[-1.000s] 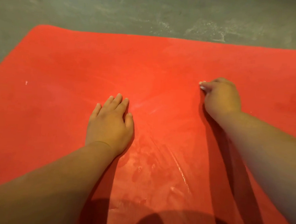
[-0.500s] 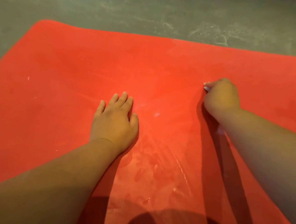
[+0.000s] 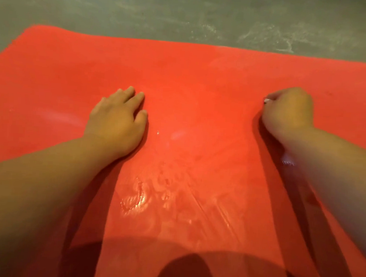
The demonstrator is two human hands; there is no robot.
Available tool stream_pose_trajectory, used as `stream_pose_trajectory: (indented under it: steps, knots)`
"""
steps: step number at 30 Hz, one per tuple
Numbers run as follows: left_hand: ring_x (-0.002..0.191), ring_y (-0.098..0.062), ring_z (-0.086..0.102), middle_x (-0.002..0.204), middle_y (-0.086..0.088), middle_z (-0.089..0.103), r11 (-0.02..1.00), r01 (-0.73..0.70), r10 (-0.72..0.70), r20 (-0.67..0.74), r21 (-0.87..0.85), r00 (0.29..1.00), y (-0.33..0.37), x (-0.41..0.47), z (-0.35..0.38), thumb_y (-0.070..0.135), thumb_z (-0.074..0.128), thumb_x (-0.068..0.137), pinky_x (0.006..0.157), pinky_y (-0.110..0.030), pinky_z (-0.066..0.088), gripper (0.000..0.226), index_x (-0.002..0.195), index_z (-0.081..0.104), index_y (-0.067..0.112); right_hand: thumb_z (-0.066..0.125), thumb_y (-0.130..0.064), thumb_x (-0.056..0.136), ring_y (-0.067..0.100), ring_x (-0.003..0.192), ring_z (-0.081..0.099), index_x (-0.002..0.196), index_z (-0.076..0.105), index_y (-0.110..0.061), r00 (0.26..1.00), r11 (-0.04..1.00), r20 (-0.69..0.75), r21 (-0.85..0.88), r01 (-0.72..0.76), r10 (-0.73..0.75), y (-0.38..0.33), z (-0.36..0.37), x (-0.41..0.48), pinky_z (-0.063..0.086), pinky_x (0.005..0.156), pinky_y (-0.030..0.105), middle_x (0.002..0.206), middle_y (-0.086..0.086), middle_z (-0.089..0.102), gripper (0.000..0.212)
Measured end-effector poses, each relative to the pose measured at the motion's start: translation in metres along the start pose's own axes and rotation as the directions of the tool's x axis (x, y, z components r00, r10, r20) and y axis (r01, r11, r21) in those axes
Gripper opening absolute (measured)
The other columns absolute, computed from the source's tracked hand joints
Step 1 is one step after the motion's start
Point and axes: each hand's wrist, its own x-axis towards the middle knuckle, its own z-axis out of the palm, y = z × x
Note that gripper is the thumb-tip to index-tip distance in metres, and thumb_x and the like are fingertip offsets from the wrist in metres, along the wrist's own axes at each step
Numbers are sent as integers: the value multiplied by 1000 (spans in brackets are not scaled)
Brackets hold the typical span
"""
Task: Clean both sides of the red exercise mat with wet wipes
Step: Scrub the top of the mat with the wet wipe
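Note:
The red exercise mat [image 3: 192, 74] lies flat on the floor and fills most of the head view. My left hand [image 3: 116, 121] rests palm down on it at centre left, fingers straight and together. Over at the right, my right hand [image 3: 288, 112] is curled into a fist on the mat, gripping a white wet wipe [image 3: 266, 101]. Only a small white bit of the wipe shows at the knuckles, and another white scrap [image 3: 287, 162] peeks out under the wrist. Wet, shiny streaks [image 3: 137, 199] cover the mat between my forearms.
Grey concrete floor [image 3: 185, 14] with pale scuff marks runs beyond the mat's far edge and past its far left corner. A dark shadow [image 3: 182, 271] falls on the near part of the mat.
My right hand has slid a little to the right with the wipe. The left hand stays pressed on the mat. The view has shifted slightly.

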Motion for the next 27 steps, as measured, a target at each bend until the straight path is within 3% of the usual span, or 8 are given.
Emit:
stream_pose_trajectory:
  steps: [3,7,9,12,15,20,24,27]
  knots:
    - [145,-25,21,157,-2,26,999,14,-14,17,38,1000,-3,5,9,38,36,99,118,-46,17,49,147,35,26,51,-6,80,30,97,59,95,74,-9,936,923,8,168,346,-353,-55,27,-52,38,84,26,100,12,67,28]
    - [146,-21,18,158,1,23,1000,12,-12,9,28,1000,-5,6,8,38,34,100,118,-43,14,49,148,33,28,47,-17,85,29,89,58,97,74,-13,584,592,110,227,773,-804,-91,34,-87,46,81,34,95,8,64,29]
    - [146,-19,18,158,2,23,1000,10,-10,11,18,1000,-5,7,9,38,33,100,119,-43,14,49,148,33,29,48,-16,87,33,94,59,101,74,-15,725,731,93,109,674,-683,-67,32,-38,47,84,35,97,12,65,30]
    - [146,-18,16,158,3,22,1000,12,-12,13,18,1000,-5,8,9,36,33,100,119,-42,13,49,148,33,29,50,-7,85,32,106,58,107,72,-12,984,984,13,4,179,-179,-20,20,19,42,92,30,110,15,66,32]
    - [146,-17,16,158,3,23,1000,17,-17,21,1,1000,-2,7,7,36,33,100,119,-42,11,48,148,33,28,42,-12,82,35,102,55,100,72,-11,960,960,0,-31,279,-279,-48,33,-16,42,88,32,104,16,62,35]
    - [146,-17,16,158,4,23,1000,26,-26,19,-11,999,-1,6,6,35,34,101,118,-41,10,48,148,34,29,38,-21,84,27,101,54,110,69,-24,662,679,153,198,707,-734,-98,36,-81,45,87,38,106,2,62,41]
    - [146,-18,19,157,2,27,1000,15,-15,-4,-10,1000,-2,7,8,33,35,101,118,-42,13,46,147,37,28,50,-7,85,32,105,58,107,72,-14,932,935,98,-34,353,-349,-33,18,11,42,92,30,108,13,67,32]
    - [145,-18,21,156,1,29,1000,15,-16,-14,-13,1000,-2,8,9,32,37,100,119,-42,15,46,145,39,26,47,-2,86,35,109,58,109,69,-1,993,989,30,-86,120,-118,-23,14,26,43,97,34,112,21,66,32]
